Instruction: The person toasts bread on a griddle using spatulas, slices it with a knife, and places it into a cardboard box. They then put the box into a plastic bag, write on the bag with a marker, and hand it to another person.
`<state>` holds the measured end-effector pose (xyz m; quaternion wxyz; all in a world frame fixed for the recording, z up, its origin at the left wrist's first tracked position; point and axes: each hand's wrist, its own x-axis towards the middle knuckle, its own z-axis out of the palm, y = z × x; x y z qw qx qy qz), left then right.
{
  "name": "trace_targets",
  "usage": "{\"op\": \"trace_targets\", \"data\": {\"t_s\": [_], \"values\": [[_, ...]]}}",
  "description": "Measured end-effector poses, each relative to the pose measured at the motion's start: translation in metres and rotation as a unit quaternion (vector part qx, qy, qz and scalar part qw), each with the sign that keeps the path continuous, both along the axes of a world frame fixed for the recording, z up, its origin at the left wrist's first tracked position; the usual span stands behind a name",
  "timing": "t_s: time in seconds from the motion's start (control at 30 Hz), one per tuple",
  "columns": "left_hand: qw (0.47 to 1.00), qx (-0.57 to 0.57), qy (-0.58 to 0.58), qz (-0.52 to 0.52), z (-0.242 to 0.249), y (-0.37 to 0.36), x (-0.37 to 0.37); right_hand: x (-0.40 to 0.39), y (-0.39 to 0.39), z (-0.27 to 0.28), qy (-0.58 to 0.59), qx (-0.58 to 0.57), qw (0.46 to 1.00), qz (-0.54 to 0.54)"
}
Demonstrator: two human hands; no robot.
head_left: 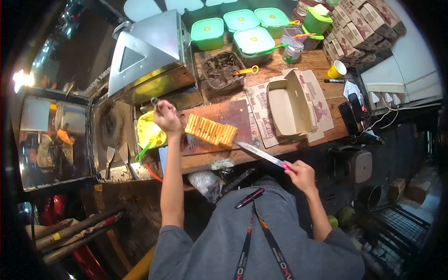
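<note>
My right hand (pixel 301 176) grips a knife (pixel 261 152) by its pink handle, the blade pointing left with its tip close to the toasted bread. That toasted bread (pixel 210 130), golden brown and cut into strips, lies on a wooden cutting board (pixel 240 116). My left hand (pixel 166 116) is raised to the left of the bread, over the edge of a tub of yellow spread (pixel 150 130). Its fingers are curled closed near a small dark metal piece by the grill; I cannot tell what they hold.
An open cardboard box (pixel 289 107) stands right of the board. Behind are a tub of chocolate spread (pixel 222 70) and several green-lidded containers (pixel 253 41). A metal-hooded grill (pixel 149 56) stands back left; two spatulas (pixel 110 161) lie at left. Folded boxes (pixel 354 32) are piled back right.
</note>
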<state>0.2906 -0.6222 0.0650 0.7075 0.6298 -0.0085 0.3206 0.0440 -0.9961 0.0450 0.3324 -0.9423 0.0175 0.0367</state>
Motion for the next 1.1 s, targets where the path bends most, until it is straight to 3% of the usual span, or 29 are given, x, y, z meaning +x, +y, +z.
{"op": "trace_targets", "data": {"t_s": [0.07,0.1,0.13,0.2,0.23,0.3,0.4,0.43,0.5,0.67,0.77,0.8,0.9,0.97,1.0,1.1], "values": [[0.999,-0.03,0.003,-0.013,-0.005,-0.005,-0.008,0.025,0.028,-0.023,-0.01,0.0,1.0,0.01],[1.0,-0.024,0.003,-0.018,-0.004,-0.006,-0.009,0.043,0.05,-0.034,-0.085,0.054,0.995,0.01],[1.0,-0.019,0.005,-0.023,-0.005,-0.006,-0.011,0.061,0.069,-0.035,-0.008,0.014,0.999,0.034],[0.999,-0.017,0.01,-0.033,-0.002,-0.011,-0.013,0.09,0.102,-0.06,-0.048,0.058,0.994,0.074],[0.999,-0.024,0.0,-0.041,-0.001,-0.012,-0.013,0.099,0.11,-0.048,0.013,0.033,0.997,0.062],[0.999,-0.036,-0.005,-0.038,-0.009,-0.007,-0.01,0.1,0.102,-0.07,-0.053,0.064,0.995,0.062],[0.997,-0.036,-0.001,-0.065,-0.009,-0.004,-0.014,0.096,0.079,-0.022,-0.107,-0.05,0.993,0.03],[0.996,-0.034,0.004,-0.078,-0.008,-0.003,-0.016,0.096,0.073,-0.012,-0.088,-0.04,0.995,-0.034],[0.997,-0.004,0.0,-0.071,-0.01,-0.004,-0.016,0.101,0.058,0.001,0.036,-0.127,0.986,-0.106],[0.997,0.025,0.02,-0.074,-0.01,-0.006,-0.016,0.084,0.004,-0.016,-0.014,-0.146,0.986,-0.084],[0.996,0.027,0.023,-0.083,-0.008,-0.006,-0.02,0.071,-0.014,0.006,-0.017,-0.162,0.982,-0.091],[0.996,0.034,0.011,-0.081,-0.01,-0.004,-0.019,0.07,-0.011,0.023,0.032,-0.133,0.984,-0.115],[0.998,0.014,0.007,-0.066,-0.014,-0.002,-0.016,0.066,0.01,0.017,-0.069,-0.014,0.996,-0.051],[0.998,0.019,0.018,-0.053,-0.018,0.002,-0.014,0.072,0.04,0.002,-0.024,0.044,0.999,0.004],[0.999,0.021,0.018,-0.042,-0.017,-0.001,-0.015,0.074,0.055,-0.01,-0.061,0.015,0.997,0.035],[0.999,0.033,0.014,-0.019,-0.016,-0.005,-0.016,0.088,0.09,-0.051,-0.001,-0.011,0.998,0.069]]}}
